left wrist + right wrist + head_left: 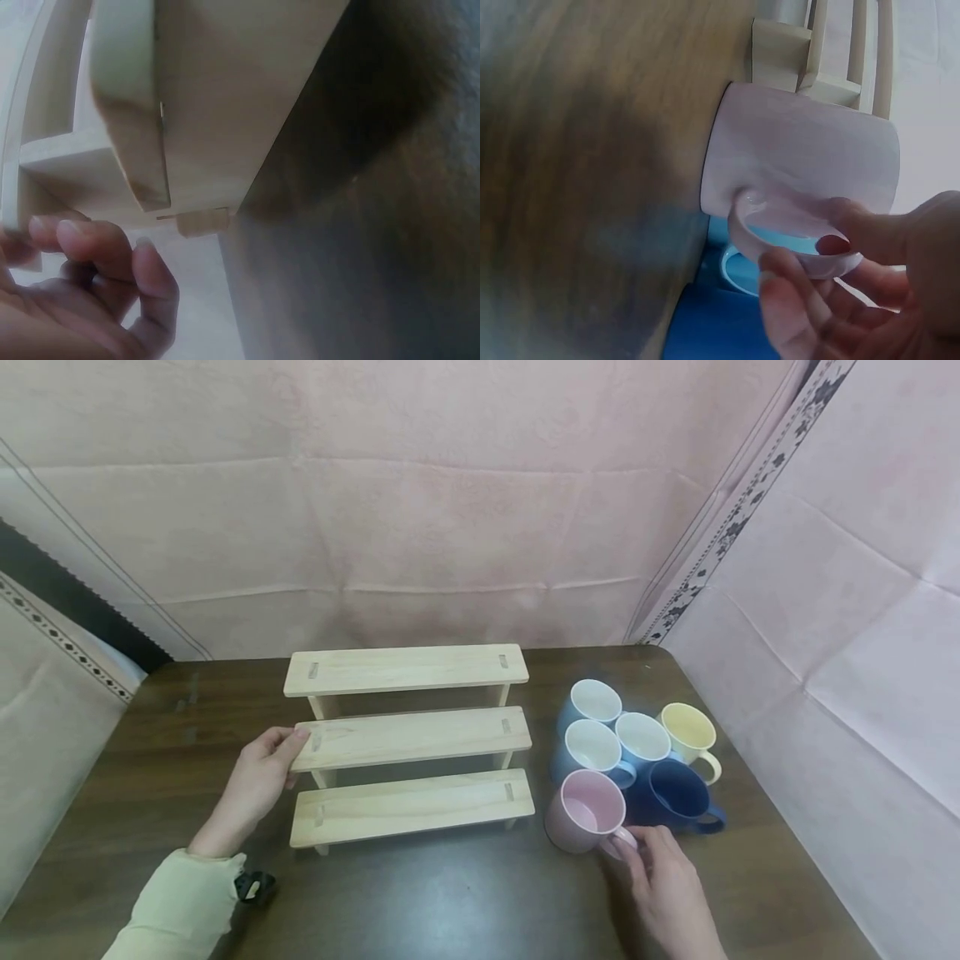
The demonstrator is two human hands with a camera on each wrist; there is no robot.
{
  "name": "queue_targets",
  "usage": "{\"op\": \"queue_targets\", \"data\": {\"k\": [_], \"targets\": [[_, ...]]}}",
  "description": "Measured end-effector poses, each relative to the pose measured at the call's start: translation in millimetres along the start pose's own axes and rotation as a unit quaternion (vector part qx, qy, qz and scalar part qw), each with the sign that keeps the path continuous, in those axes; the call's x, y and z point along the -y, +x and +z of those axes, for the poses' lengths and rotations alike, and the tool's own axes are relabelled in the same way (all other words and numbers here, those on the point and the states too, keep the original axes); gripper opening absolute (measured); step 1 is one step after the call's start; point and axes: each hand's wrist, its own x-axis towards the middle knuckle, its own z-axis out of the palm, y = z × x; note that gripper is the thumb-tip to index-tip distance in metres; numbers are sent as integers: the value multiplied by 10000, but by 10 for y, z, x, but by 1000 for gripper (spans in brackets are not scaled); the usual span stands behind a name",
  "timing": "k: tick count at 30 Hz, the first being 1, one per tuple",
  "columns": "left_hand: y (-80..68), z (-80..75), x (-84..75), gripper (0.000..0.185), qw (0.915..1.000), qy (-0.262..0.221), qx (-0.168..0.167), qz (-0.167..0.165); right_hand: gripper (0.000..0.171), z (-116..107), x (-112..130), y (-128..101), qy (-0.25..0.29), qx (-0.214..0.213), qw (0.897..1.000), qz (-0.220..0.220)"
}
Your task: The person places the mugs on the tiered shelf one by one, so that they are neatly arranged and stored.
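Nearest, the right hand (667, 881) pinches the handle of the pink mug (584, 811), which stands on the table (465, 893) just ahead of its fingers. Beyond it cluster the other mugs (637, 739). Across, the left hand (255, 785) rests relaxed fingers against the wooden stepped shelf's (408, 739) middle tier.

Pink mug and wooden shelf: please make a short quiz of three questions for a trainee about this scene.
1. True or false: the right hand pinches the handle of the pink mug.
2. Which step of the wooden shelf does the left hand touch: A top, B middle, C bottom?
3. Fill in: the mug just behind the pink one, nearest the right hand, is dark ____.

Key: 1 true; 2 B; 3 blue.
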Motion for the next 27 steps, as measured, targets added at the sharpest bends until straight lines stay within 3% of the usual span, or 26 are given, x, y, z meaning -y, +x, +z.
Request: {"op": "queue_targets", "data": {"k": [11, 27], "targets": [[-18, 17, -6, 60, 9999, -52, 73, 100, 25, 83, -62, 10, -18, -652, 9955, -693], [-16, 25, 11, 61, 9998, -190, 48, 97, 29, 65, -71, 35, -9, -769, 9941, -768]]}}
